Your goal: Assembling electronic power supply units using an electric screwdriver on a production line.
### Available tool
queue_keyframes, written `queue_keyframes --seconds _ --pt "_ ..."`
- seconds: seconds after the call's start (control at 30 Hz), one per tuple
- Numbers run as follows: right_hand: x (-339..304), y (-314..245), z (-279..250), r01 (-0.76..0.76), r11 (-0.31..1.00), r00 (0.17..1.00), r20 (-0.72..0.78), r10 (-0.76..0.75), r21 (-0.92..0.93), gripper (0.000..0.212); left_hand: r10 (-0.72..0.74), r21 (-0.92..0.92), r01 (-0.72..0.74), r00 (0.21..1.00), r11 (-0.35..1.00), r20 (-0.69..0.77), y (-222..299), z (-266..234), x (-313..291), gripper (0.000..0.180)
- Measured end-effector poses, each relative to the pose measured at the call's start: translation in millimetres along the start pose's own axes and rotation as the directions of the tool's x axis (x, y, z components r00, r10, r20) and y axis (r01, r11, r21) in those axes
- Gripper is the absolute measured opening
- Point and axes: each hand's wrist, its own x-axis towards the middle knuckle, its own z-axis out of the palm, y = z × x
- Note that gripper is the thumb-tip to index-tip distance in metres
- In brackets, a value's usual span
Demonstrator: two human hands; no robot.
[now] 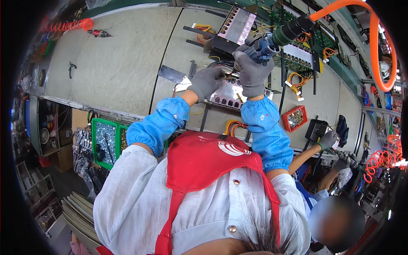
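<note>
Right hand is gripping the blue power tool, probably best held square to the silver unit lying beneath both hands on the surface, while left hand is bunching its fingertips, contents hidden.

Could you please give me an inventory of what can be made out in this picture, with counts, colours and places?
Workbench: one, grey, across the upper view
Silver casings: at least three, one by the hands, others beyond and right
Power tool: one, blue, in the right hand
Thick hose: one, orange, upper right
Coiled hoses: at least two, red-orange, far left and far right
Wire bundles: several, yellow-orange, around the casings
Red bin: one, holding small metal parts, right
Green trays: two, lower left
Co-worker's hands: two, grey-gloved, right
Apron: one, red, centre
Blue sleeves: two, forearms
Left hand, right hand: grey-gloved, upper centre
</note>
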Motion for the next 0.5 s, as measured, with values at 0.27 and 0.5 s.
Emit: queue_keyframes --seconds 0.27,0.5 --pt "1 -11 -7 -0.016 0.998 1.000 0.003 0.016 0.067 0.031 -0.004 0.079 -0.003 0.996 0.997 0.086 18 -3 4 0.026" --pt "13 -86 -47 -0.083 0.997 0.980 -0.179 0.081 -0.003 0.027 -0.015 -0.070 0.029 0.981 0.997 0.192 17 -6 13 0.027"
